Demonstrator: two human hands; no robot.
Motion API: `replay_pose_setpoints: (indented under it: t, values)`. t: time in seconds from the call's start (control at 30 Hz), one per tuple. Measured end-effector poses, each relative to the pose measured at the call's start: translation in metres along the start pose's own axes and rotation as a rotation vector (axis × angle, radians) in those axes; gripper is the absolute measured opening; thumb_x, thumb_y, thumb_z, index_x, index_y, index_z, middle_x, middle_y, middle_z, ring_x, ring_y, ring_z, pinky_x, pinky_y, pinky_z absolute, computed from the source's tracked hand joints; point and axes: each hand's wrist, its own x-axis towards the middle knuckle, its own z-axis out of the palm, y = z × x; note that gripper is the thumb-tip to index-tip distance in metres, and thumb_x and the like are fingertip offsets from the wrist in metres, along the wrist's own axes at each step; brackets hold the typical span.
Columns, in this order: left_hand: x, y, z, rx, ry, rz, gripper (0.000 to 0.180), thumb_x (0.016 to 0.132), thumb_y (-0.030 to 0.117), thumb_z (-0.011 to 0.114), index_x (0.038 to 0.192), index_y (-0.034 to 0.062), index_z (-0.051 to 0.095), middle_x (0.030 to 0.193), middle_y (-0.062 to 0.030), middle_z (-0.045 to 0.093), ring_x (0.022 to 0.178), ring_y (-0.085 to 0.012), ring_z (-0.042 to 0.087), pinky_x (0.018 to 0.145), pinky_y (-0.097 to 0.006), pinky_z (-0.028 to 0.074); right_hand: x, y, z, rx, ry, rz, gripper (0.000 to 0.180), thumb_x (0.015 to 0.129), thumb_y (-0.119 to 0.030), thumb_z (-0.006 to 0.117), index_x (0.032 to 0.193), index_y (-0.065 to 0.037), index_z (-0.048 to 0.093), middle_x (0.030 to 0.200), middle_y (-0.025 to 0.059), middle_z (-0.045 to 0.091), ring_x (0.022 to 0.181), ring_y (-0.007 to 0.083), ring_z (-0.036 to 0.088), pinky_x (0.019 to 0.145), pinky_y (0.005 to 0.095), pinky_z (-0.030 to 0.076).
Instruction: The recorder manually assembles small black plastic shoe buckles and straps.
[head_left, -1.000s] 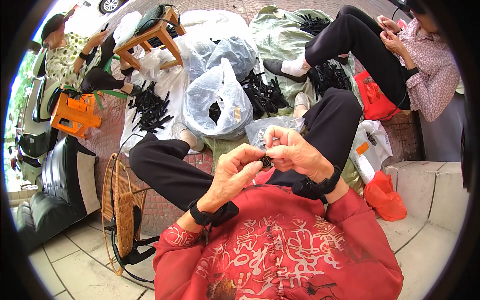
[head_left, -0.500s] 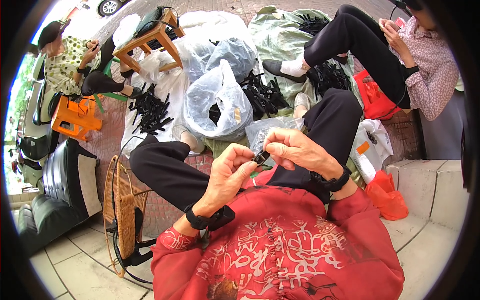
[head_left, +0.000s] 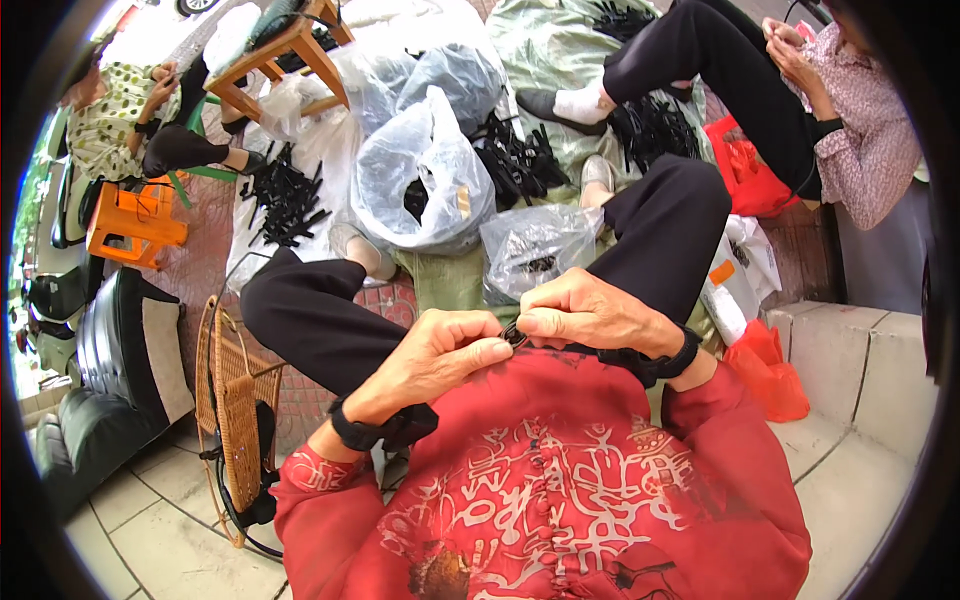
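Item held: small black plastic part point(head_left: 514, 337), pinched between both hands just above the lap, in front of the red patterned top point(head_left: 560, 490). Most of it is hidden by the fingers, so its shape cannot be told.

Left hand point(head_left: 440, 352): closed on the part, thumb and forefinger tips pressed to its left side. A black wrist strap point(head_left: 375, 432) sits behind it.

Right hand point(head_left: 590, 312): closed on the part from the right, fingers curled over it, touching the left hand's fingertips. A black wrist strap point(head_left: 655, 362) sits at the wrist.

Surroundings, near:
- Person's own legs in black trousers point(head_left: 330, 325), knees apart.
- Small clear bag of black pieces point(head_left: 535, 250), lying between the knees, just beyond the hands.
- Large clear plastic bag point(head_left: 420, 175), knotted at the top, behind it.
- Woven rattan fan point(head_left: 228, 405), upright on its edge by the left knee.

Surroundings, farther:
- Loose piles of black parts point(head_left: 285, 190) on white sheeting, and another pile point(head_left: 520, 160) on green sheeting.
- Orange plastic stool point(head_left: 135, 215) and wooden stool point(head_left: 285, 50), at left.
- Orange-red bags point(head_left: 765, 365) beside a stone step, at right.
- Seated person in spotted top point(head_left: 105, 125), upper left; seated person in patterned blouse point(head_left: 860, 130), upper right, hands busy apart from the wearer's.
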Motion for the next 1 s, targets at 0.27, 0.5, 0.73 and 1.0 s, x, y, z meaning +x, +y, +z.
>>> replay_pose_setpoints:
  t: [0.27, 0.5, 0.73, 1.0]
  values:
    - [-0.033, 0.006, 0.009, 0.164, -0.124, 0.332, 0.016, 0.082, 0.014, 0.054, 0.071, 0.0036, 0.056, 0.046, -0.0002, 0.046, 0.039, -0.0090, 0.045, 0.038, -0.024, 0.033, -0.019, -0.010, 0.022, 0.094, -0.158, -0.216, 0.032, 0.083, -0.019, 0.051, 0.057, -0.002, 0.046, 0.048, 0.0011, 0.041, 0.043, 0.0075, 0.036, 0.041, 0.0259, 0.029]
    - [-0.035, 0.000, 0.012, 0.021, -0.008, 0.267, 0.016, 0.082, 0.015, 0.054, 0.072, 0.0023, 0.057, 0.048, 0.0006, 0.046, 0.041, -0.0061, 0.043, 0.039, -0.022, 0.032, -0.021, -0.011, 0.023, 0.081, 0.025, -0.172, 0.031, 0.082, -0.015, 0.052, 0.055, -0.002, 0.046, 0.044, 0.0014, 0.040, 0.038, 0.0082, 0.034, 0.038, 0.0263, 0.027]
    - [-0.016, -0.018, 0.001, -0.179, -0.133, 0.069, 0.025, 0.085, 0.022, 0.050, 0.094, -0.0013, 0.056, 0.074, -0.0017, 0.054, 0.061, -0.0052, 0.046, 0.055, -0.017, 0.037, -0.008, 0.011, 0.021, -0.128, 0.063, -0.244, 0.025, 0.078, -0.014, 0.053, 0.059, 0.002, 0.047, 0.048, 0.0077, 0.035, 0.044, 0.0101, 0.031, 0.042, 0.0290, 0.028]
    - [0.007, -0.013, -0.001, -0.307, -0.078, -0.148, 0.014, 0.085, 0.011, 0.050, 0.088, -0.0009, 0.055, 0.071, -0.0015, 0.056, 0.058, -0.0057, 0.049, 0.050, -0.019, 0.040, 0.004, 0.016, 0.012, -0.293, 0.124, -0.238, 0.023, 0.080, -0.018, 0.050, 0.067, 0.001, 0.050, 0.053, 0.0160, 0.044, 0.046, 0.0261, 0.044, 0.046, 0.0343, 0.034]
